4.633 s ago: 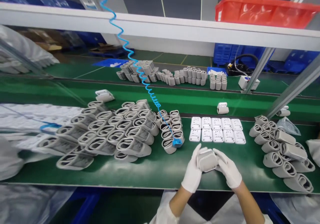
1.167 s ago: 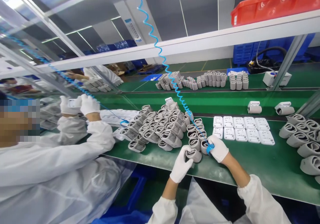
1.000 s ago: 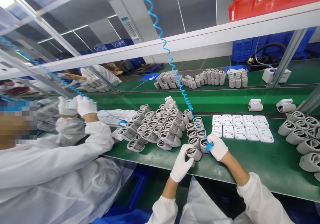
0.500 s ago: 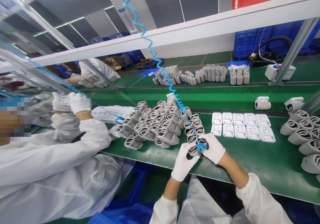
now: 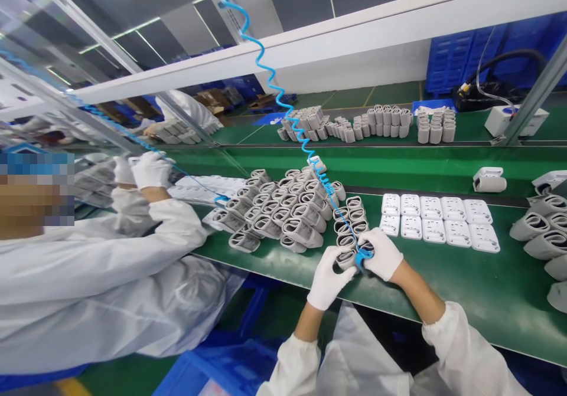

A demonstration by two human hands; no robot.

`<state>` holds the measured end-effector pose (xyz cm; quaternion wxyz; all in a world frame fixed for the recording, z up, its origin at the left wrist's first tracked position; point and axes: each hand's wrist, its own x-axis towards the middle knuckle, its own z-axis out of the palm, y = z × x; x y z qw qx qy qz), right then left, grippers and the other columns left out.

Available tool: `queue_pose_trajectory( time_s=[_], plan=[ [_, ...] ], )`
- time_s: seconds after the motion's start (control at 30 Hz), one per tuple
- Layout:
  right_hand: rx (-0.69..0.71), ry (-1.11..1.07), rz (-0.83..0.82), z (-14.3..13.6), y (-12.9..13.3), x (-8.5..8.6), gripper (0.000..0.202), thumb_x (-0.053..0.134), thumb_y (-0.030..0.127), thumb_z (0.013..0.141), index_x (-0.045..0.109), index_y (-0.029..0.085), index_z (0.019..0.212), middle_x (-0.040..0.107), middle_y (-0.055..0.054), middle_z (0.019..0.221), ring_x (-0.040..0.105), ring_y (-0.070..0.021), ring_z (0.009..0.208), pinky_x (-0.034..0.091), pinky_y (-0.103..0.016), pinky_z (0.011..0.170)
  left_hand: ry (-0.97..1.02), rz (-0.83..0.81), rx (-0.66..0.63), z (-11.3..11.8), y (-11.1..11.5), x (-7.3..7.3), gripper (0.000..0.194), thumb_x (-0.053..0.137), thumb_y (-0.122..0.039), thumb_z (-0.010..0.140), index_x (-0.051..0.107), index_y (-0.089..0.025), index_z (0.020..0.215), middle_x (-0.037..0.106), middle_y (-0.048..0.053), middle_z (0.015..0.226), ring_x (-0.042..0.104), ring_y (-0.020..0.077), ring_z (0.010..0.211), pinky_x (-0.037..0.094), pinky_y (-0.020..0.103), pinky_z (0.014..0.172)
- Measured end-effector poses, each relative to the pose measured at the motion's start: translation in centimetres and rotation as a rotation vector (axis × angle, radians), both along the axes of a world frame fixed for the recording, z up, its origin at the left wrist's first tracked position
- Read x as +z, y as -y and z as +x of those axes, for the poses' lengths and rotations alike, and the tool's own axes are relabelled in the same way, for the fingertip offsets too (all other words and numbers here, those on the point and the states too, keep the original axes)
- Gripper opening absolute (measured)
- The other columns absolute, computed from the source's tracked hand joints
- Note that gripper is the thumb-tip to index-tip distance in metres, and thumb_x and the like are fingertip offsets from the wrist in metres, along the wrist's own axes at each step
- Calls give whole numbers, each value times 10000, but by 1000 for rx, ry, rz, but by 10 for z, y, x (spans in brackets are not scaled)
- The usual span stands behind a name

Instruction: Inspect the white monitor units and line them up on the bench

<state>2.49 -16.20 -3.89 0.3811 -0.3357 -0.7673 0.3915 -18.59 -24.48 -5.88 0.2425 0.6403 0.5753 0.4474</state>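
Observation:
My left hand [image 5: 328,278], in a white glove, curls its thumb and fingers around the near end of a short double row of rolled grey cuffs [image 5: 346,259]. From the other side, my right hand [image 5: 383,255], also gloved, presses its fingers against the same row. A blue strap [image 5: 363,256] on a blue coiled cord [image 5: 283,102] lies at the right fingertips and partly hides what they touch. Just left of the row is a large stack of rolled cuffs [image 5: 301,231]. White flat device units [image 5: 433,231] lie in two rows to the right.
More rolled cuffs [image 5: 551,242] stand at the right edge. A white device with its cuff [image 5: 489,180] sits at the table's back. Beyond the green divider are further cuffs [image 5: 390,121]. At left, a co-worker's gloved hand [image 5: 153,170] is at work. A white beam [image 5: 354,36] crosses above.
The view has shifted slightly, moving the bench leftward-tilted items a little right. Both my hands stay at the near end of the cuff row; the blue strap has turned a little.

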Motion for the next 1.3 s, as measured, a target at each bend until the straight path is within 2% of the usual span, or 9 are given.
queue_pose_trajectory(
  time_s=[0.13,0.3,0.43,0.53,0.63,0.8,0.97,1.1,1.3],
  plan=[
    [178,-89,-100,1,14,1,281,588,31,720,668,233,898,635,-1,914,619,-202,843,512,-318,815,55,-17,62,-4,-10,-2,435,734,-227,926,678,-237,1358,694,105,1338,693,284,1300,574,485,1153],
    [127,-150,-63,-5,23,-10,414,612,37,707,679,237,1063,646,-53,1124,657,-256,1080,561,-419,1019,-24,74,41,1,-14,-5,412,776,-201,927,702,-254,1329,680,93,1300,695,287,1274,575,494,1148],
    [203,-185,-70,-3,22,-15,745,652,21,722,585,240,1431,539,-136,1544,534,-305,1490,410,-516,1308,-69,85,-8,3,-4,-6,557,632,-275,1059,543,-278,1609,585,148,1528,599,326,1462,503,542,1243],
    [228,-169,-159,1,23,-13,954,743,58,722,470,269,1612,479,-137,1635,546,-315,1505,436,-498,1309,-37,62,-82,1,3,-4,612,496,-309,1127,385,-289,1728,517,152,1653,526,322,1553,436,549,1306],
    [201,-115,-159,3,21,-11,970,818,119,719,517,264,1629,555,-137,1568,613,-346,1433,486,-524,1269,-10,36,-80,-1,3,-3,580,570,-292,1087,486,-276,1661,586,143,1591,587,320,1487,487,530,1260],
    [190,-77,-32,0,15,-17,918,844,152,715,594,238,1594,658,-144,1520,643,-358,1411,484,-543,1269,67,-31,-10,3,-2,-2,420,748,-229,923,704,-227,1341,719,114,1317,719,297,1231,601,465,1090],
    [145,-93,-29,-3,15,-24,866,818,167,732,614,238,1571,696,-125,1507,692,-333,1363,520,-512,1244,169,-98,9,2,-5,2,417,868,-257,820,722,-226,1209,744,77,1229,737,283,1162,600,451,1080],
    [145,-61,-88,-3,16,-16,774,785,178,755,660,249,1516,739,-94,1456,734,-313,1303,569,-482,1195,202,-130,15,-1,-6,1,471,930,-302,779,728,-216,1195,762,92,1251,741,305,1200,580,476,1121],
    [128,-37,-106,-4,16,-8,767,778,132,702,692,269,1451,752,-73,1426,744,-308,1283,577,-462,1174,242,-199,29,-2,-2,-5,473,877,-295,804,707,-224,1239,764,98,1330,737,308,1267,561,472,1160]
  ],
)
